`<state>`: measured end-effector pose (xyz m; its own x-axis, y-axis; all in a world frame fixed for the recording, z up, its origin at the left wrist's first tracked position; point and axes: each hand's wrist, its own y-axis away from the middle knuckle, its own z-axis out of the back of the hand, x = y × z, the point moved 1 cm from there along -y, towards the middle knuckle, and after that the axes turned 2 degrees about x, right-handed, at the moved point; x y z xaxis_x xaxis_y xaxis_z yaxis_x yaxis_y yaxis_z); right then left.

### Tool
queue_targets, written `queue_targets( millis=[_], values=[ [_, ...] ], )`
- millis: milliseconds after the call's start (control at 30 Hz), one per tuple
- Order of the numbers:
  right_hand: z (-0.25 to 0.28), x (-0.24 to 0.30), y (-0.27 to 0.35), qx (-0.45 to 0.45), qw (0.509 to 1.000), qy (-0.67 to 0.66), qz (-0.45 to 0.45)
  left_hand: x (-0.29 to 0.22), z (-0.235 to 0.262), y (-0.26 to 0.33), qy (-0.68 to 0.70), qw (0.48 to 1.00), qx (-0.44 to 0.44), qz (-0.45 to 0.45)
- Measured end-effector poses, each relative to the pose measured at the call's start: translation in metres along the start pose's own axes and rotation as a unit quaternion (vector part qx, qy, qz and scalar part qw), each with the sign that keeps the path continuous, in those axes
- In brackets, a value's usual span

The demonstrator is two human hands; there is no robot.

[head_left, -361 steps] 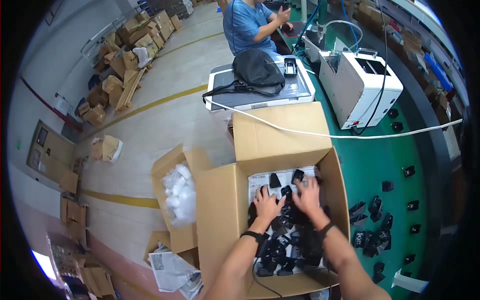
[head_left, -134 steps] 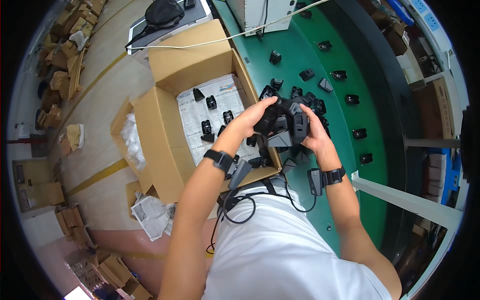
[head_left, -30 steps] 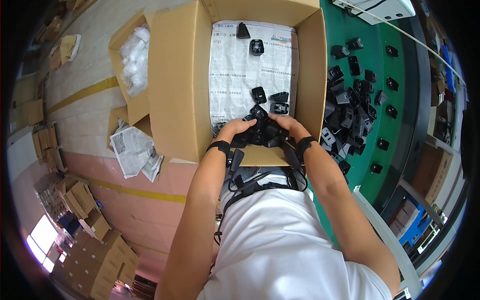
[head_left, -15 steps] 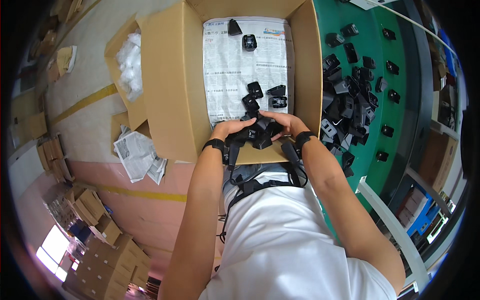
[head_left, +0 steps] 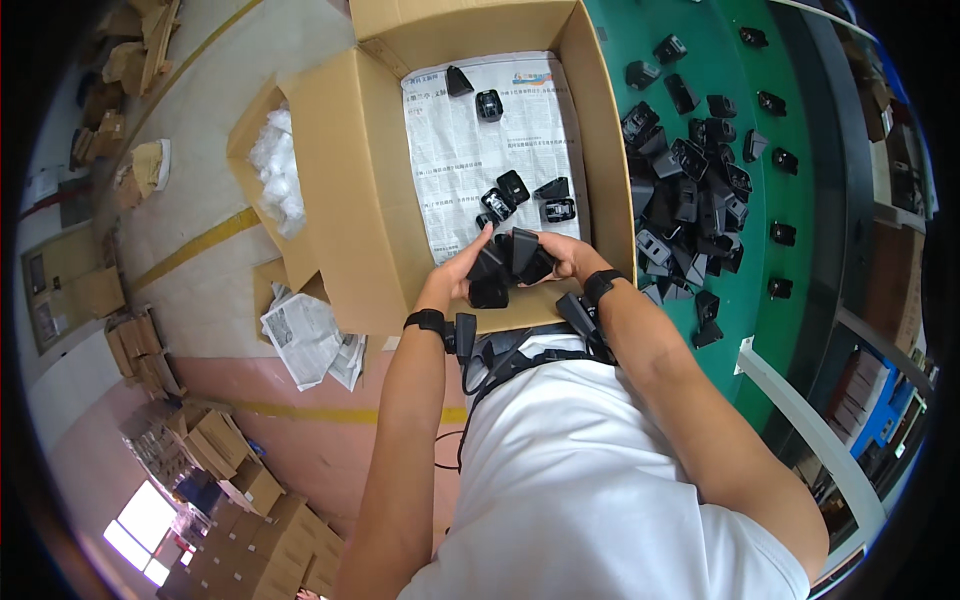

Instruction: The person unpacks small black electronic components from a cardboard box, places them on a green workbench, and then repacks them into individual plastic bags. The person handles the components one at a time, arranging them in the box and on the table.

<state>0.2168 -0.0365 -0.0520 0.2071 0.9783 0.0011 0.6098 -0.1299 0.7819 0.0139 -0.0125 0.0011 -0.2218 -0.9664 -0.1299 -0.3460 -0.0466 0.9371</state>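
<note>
Inside the near end of an open cardboard box [head_left: 372,190], both my hands are around a cluster of black plastic housings [head_left: 490,275]. My left hand [head_left: 460,270] grips the left side of the cluster, its thumb pointing up beside the pieces. My right hand [head_left: 568,256] holds an upright dark housing [head_left: 530,256], with some fingers hidden behind it. Just beyond my hands, several loose black housings [head_left: 512,186] lie on the newspaper lining [head_left: 448,160]. Farther off in the box are two more, one of them a hollow housing [head_left: 489,105].
Right of the box, a green work surface [head_left: 730,320] carries a large heap of similar black housings [head_left: 685,200] and a spaced row of small black parts [head_left: 784,233]. On the left stand a carton of clear plastic wrap [head_left: 278,172] and crumpled newspaper [head_left: 305,335].
My hands have moved slightly apart, lifting and gathering housings between them. The dark housing at my right hand now stands upright. The whole view has shifted a little.
</note>
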Motion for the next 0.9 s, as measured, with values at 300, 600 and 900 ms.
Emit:
queue_targets(
  millis=[300,600,900],
  values=[
    [-0.046,0.028,0.059,0.022,0.994,0.061,0.088,-0.015,0.003,0.032,0.027,0.996,0.085,-0.029],
    [-0.055,0.063,0.224,0.018,0.923,0.088,0.375,-0.102,-0.105,0.088,-0.051,0.966,0.212,-0.142],
    [0.044,-0.006,0.323,-0.255,0.810,0.049,0.526,-0.133,-0.264,0.068,-0.322,0.911,0.118,-0.230]
  ],
)
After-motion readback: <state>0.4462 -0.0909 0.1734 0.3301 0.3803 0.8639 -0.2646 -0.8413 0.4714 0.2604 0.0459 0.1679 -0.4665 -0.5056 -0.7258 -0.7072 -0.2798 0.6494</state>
